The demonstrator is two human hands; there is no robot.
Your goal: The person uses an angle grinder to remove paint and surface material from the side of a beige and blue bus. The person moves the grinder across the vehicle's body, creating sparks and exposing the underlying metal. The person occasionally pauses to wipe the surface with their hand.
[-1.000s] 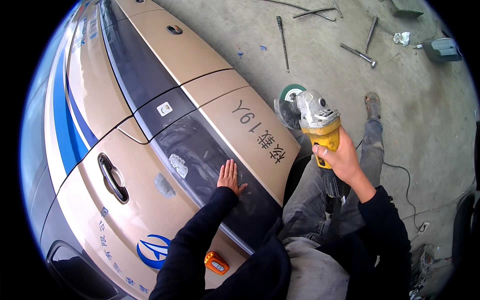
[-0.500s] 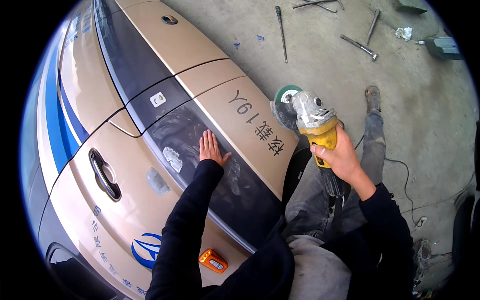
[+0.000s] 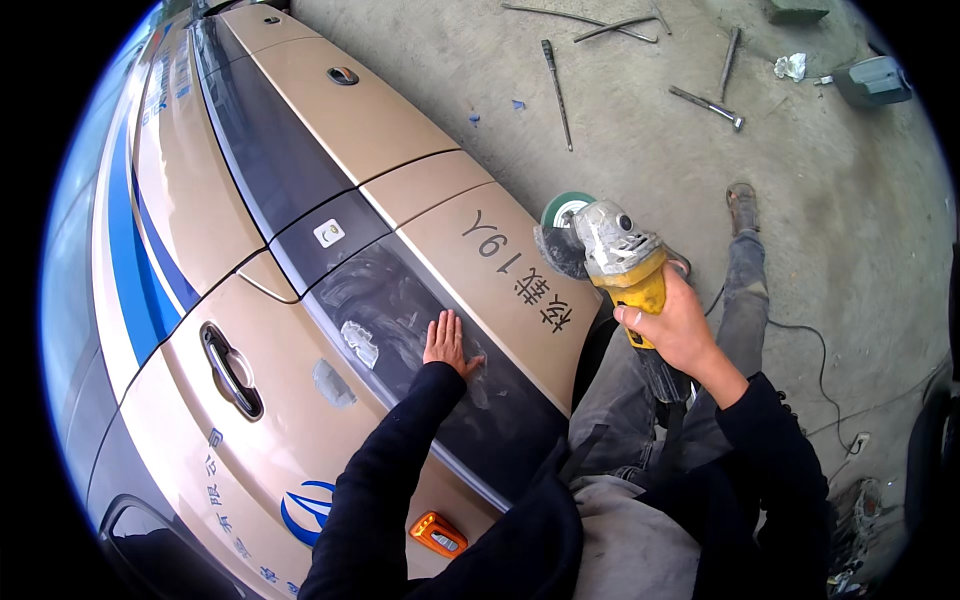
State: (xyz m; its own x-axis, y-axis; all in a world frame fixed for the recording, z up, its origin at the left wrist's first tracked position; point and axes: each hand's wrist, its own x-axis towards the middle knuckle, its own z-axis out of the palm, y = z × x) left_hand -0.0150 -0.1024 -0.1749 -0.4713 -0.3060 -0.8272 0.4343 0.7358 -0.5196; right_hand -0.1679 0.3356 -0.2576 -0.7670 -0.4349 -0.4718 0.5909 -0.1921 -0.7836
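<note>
My left hand (image 3: 447, 342) lies flat with fingers stretched on the dark grey lower panel (image 3: 500, 420) of a beige vehicle. Pale dust smears and scuffs surround it. Left of the hand, a whitish bare patch (image 3: 360, 344) shows on the panel, and a grey patch (image 3: 332, 383) marks the beige door. In my right hand (image 3: 672, 325) is a yellow and grey angle grinder (image 3: 632, 275), gripped round its body. Its green and white disc (image 3: 568, 210) and dark guard point away from me, held clear of the vehicle.
A chrome door handle (image 3: 231, 370) and an orange side lamp (image 3: 438, 534) stand out on the vehicle side. On the concrete floor lie a metal rod (image 3: 557, 95), a large bolt (image 3: 708, 107), several bars and a grey container (image 3: 872, 82). A dark cable (image 3: 822, 370) trails at the right.
My left hand has slid along the dark panel, toward its near right end, and stays flat. The right hand keeps hold of the grinder, nearly in place. The view has shifted slightly.
</note>
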